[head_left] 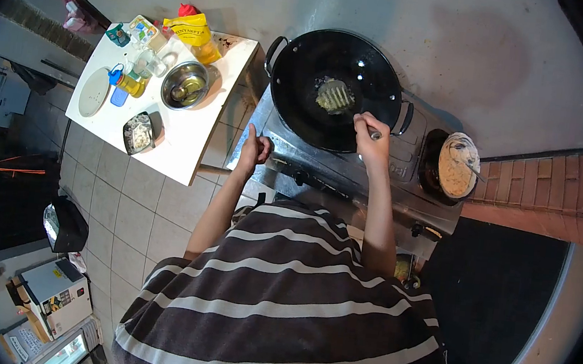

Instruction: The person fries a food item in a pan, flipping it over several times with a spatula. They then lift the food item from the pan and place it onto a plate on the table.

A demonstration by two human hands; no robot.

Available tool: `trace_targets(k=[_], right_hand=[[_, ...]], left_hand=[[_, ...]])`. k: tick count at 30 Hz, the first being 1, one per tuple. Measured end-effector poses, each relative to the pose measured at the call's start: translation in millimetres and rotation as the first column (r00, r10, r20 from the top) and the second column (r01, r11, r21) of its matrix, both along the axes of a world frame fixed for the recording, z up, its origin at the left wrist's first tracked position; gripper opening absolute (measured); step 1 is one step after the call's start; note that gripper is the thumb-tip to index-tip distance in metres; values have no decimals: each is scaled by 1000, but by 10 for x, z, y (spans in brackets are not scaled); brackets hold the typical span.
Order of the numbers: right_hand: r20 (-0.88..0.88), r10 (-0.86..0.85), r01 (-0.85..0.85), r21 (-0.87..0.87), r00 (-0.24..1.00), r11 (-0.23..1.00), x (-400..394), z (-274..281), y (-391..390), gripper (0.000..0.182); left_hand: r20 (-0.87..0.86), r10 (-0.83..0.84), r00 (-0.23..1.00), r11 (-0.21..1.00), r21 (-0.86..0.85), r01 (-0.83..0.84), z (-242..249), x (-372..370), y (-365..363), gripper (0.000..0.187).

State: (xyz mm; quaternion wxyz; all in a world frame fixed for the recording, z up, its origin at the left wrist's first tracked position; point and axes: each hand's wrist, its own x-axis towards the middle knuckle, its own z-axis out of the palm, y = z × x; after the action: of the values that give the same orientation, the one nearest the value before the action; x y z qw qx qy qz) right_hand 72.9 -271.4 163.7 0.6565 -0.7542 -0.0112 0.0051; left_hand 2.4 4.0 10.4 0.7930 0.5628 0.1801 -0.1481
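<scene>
My right hand [372, 139] is closed around the handle of a slotted turner [337, 97]. The turner's head rests in a large black wok [298, 115], over a small greenish-yellow mass of food. That wok stands on a metal gas stove [288, 150] and has a loop handle on either side. My left hand [255, 151] hangs in the air by the stove's front left corner. Its thumb points up and its fingers are loosely curled, with nothing visible in them.
A white table [181, 138] at left carries a steel bowl [185, 85], a black dish of chopped food [140, 133], a plate [94, 92], a yellow oil pouch [193, 35] and bottles. On the stove's right sits a pot [457, 172] with a spoon. Brickwork [540, 183] borders the right.
</scene>
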Motion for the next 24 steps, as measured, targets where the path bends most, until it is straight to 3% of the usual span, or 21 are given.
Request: trace_targets(k=[24], right_hand=[[30,9,-9,6,1000,1000,6,-23,3,29]], left_hand=[[3,-8,1000,1000,22,8,-28,10,12,80]])
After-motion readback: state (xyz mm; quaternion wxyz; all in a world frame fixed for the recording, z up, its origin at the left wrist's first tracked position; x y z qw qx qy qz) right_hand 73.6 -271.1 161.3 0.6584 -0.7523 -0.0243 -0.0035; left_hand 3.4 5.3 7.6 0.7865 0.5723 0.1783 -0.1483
